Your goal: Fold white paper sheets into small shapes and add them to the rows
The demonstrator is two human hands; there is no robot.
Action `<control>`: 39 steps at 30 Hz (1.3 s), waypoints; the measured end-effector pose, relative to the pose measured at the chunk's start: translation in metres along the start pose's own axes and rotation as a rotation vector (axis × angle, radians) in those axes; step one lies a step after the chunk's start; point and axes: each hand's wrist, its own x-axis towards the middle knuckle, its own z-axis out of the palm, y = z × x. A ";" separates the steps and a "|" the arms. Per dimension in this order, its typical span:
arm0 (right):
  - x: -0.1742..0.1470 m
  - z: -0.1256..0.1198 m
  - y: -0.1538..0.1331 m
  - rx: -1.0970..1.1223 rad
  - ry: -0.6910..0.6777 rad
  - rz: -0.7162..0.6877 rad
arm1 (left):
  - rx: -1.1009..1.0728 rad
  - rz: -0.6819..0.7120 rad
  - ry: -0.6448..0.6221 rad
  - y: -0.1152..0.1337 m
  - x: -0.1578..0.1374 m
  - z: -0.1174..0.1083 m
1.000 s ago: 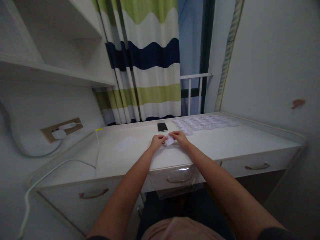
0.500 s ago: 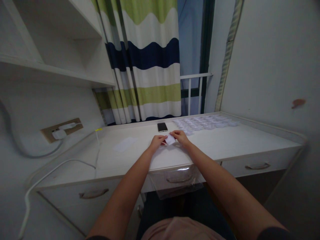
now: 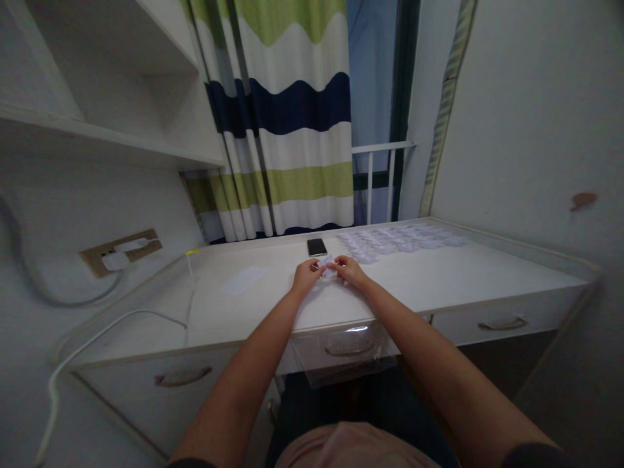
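While both hands were up over the desk (image 3: 277,312), a small white piece (image 3: 325,264) sat between them, about midway along the desk, behind the front edge and just short of the phone. Left hand (image 3: 305,275): closed, thumb and fingers pinching the piece from its left side. Right hand (image 3: 350,269): also closed, fingertips pinching it from the right. Piece looked creased or folded; paper or cloth, couldn't tell. Couldn't tell either whether it touched the desktop.

Dark phone (image 3: 316,247) lay flat near the back edge, just beyond the left hand. Right of it, rows of similar white pieces (image 3: 397,240) ran along the back edge toward the back right corner, packed close together; too blurred to count. Pale flat sheet (image 3: 244,280) lay on the left part, well apart from the left hand, between back and front edges.

White cable (image 3: 141,313) came over the left edge near the front left corner and onto the desktop. Small yellow bit (image 3: 192,252) sat on the left edge by the back left corner. Clear plastic (image 3: 336,364) hung below the front edge, between the forearms, over a drawer handle. Striped curtain (image 3: 299,104) hung behind the back edge: green, white, navy bands. White plugs (image 3: 116,261) were in the wall socket beyond the left edge.
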 end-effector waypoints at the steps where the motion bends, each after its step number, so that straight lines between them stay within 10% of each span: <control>1: -0.001 0.000 -0.001 0.032 -0.011 0.037 | 0.020 0.006 0.023 -0.001 0.000 0.000; 20: -0.012 0.001 -0.017 0.235 -0.120 0.240 | 0.093 0.118 -0.014 -0.006 -0.001 0.003; 39: -0.002 0.001 -0.006 0.277 -0.130 -0.025 | 0.565 0.276 0.005 0.008 -0.009 0.004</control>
